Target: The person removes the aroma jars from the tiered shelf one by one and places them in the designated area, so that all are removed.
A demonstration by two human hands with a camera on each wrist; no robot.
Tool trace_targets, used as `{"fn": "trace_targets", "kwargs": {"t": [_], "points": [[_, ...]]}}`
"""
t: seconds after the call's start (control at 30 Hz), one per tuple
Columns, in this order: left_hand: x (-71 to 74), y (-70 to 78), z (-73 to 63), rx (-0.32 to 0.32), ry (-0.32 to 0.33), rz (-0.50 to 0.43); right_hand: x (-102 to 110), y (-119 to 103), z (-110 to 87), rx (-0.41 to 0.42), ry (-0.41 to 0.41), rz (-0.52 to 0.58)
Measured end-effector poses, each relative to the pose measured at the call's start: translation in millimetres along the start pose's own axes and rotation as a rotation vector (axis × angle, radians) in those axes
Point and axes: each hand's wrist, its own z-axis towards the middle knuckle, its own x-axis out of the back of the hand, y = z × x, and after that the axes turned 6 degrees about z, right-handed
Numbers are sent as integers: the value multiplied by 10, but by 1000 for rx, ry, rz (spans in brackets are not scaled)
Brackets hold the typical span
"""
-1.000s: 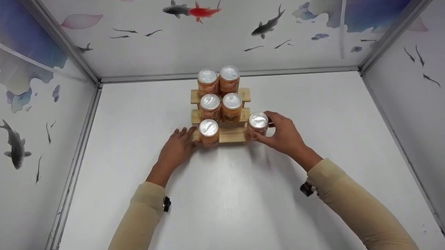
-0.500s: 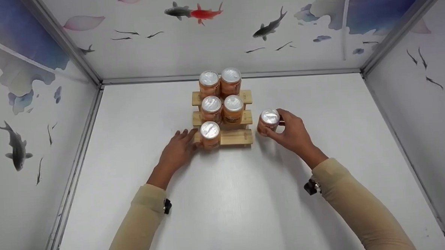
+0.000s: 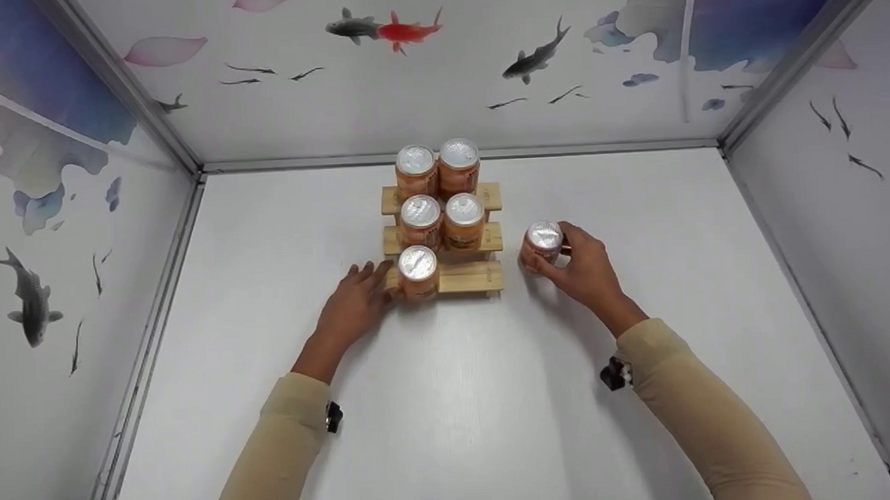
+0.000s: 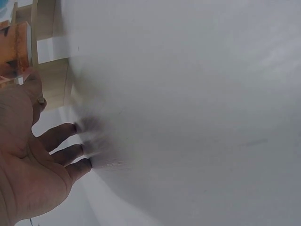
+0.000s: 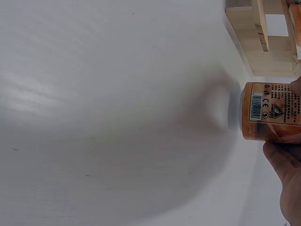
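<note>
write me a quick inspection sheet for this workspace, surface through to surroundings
Surface: white tabletop, a few small marks.
Job's things: three-step wooden rack with five orange cans upright on it, two on the top step, two on the middle, one at the left of the bottom; the sixth can is right of the rack, whether touching the surface is unclear.
Clutter: nothing seen.
Grips: left grip rests at the rack's left end; right grip holds the sixth can by its sides.
Cables: nothing seen.
Surroundings: white panels printed with fish and blue-grey patches, grey metal rail along the back edge.
</note>
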Motion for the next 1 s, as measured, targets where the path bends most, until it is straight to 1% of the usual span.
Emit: {"fn": "trace_targets", "kwargs": {"t": [0.03, 0.07, 0.17, 0.23, 0.37, 0.47, 0.57, 0.6, 0.7, 0.77, 0.8, 0.83, 0.93, 1.0], "points": [[0, -2, 2, 4, -3, -1, -1, 11, 1, -2, 0, -1], [33, 23, -15, 11, -13, -14, -3, 19, 0, -4, -2, 0], [153, 141, -61, 27, -30, -14, -8, 53, -6, -3, -5, -2], [240, 237, -88, 42, -53, -2, -7, 68, -11, 0, -2, -3], [329, 356, -120, 58, -79, 31, 5, 80, -4, -4, 5, 6], [327, 370, -122, 57, -77, 49, 17, 87, 16, -14, -2, 7], [314, 356, -117, 49, -69, 47, 21, 94, 31, -23, -15, 13], [225, 247, -83, 27, -54, 44, 21, 97, 36, -23, -19, 18], [225, 239, -84, 15, -46, 42, 22, 97, 46, -27, -29, 30], [220, 233, -84, 3, -41, 61, 25, 100, 53, -26, -31, 34], [217, 235, -81, 9, -46, 68, 27, 100, 56, -27, -31, 30], [303, 342, -114, 30, -61, 76, 30, 98, 57, -29, -31, 24], [305, 353, -108, 47, -76, 92, 36, 96, 61, -26, -28, 4], [302, 352, -107, 64, -87, 79, 38, 95, 55, -25, -29, -10]]}}
